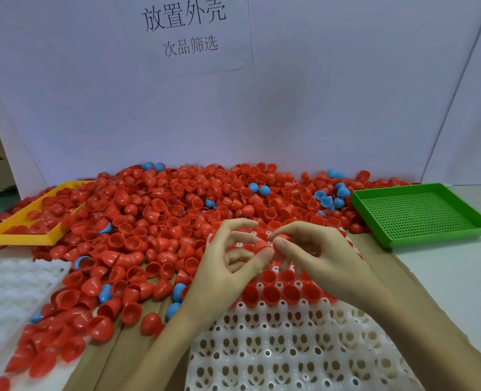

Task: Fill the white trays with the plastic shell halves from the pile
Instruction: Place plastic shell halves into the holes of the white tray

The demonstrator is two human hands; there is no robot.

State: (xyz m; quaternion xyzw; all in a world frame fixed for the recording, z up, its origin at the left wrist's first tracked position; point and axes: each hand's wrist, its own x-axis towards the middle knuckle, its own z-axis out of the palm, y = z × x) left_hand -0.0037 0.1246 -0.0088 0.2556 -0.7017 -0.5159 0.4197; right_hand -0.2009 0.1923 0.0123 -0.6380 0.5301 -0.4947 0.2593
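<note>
Hands mid-frame over white tray: left hand pinches red shell, right hand pinches another shell. Pile behind, spreading left; tray's top rows filled.

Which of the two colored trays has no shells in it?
The green tray on the right: its perforated floor shows bare. The yellow tray on the left has red shell halves spilled inside it.
</note>
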